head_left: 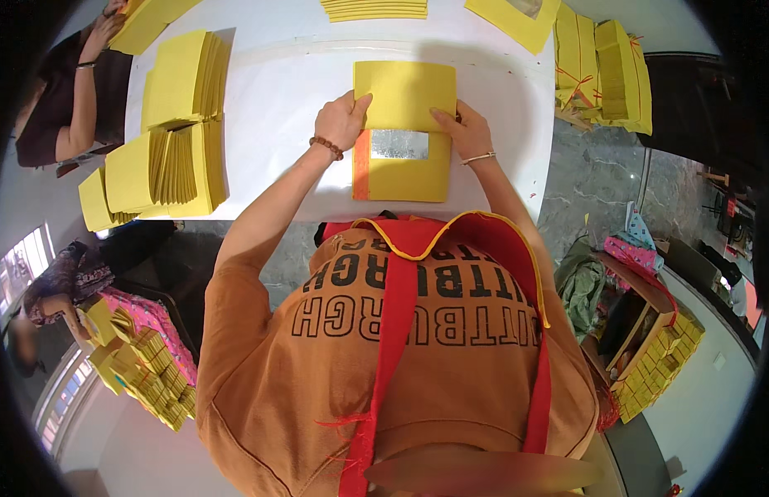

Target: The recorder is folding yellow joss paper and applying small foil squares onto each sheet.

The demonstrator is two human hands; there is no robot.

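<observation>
Both my hands hold a yellow paper bundle (405, 87) at its two sides over the white table. My left hand (341, 124) grips its left edge, thumb on top and fingers hidden beneath. On the right edge, my right hand (467, 132) closes the same way, thumb lying over the paper. Directly below it, toward me, is another yellow paper piece (409, 180) with an orange strip (361, 170) down its left side and a silver foil rectangle (399, 144). The held bundle's lower edge meets or overlaps this piece; which one, I cannot tell.
Yellow paper stacks (181, 79) and fanned bundles (144, 174) cover the table's left end. Another stack (374, 8) lies at the far edge, with a loose yellow sheet (517, 21) farther right. Tied bundles (577, 66) stand beyond the right edge. A co-worker's arm (82, 108) reaches in at far left.
</observation>
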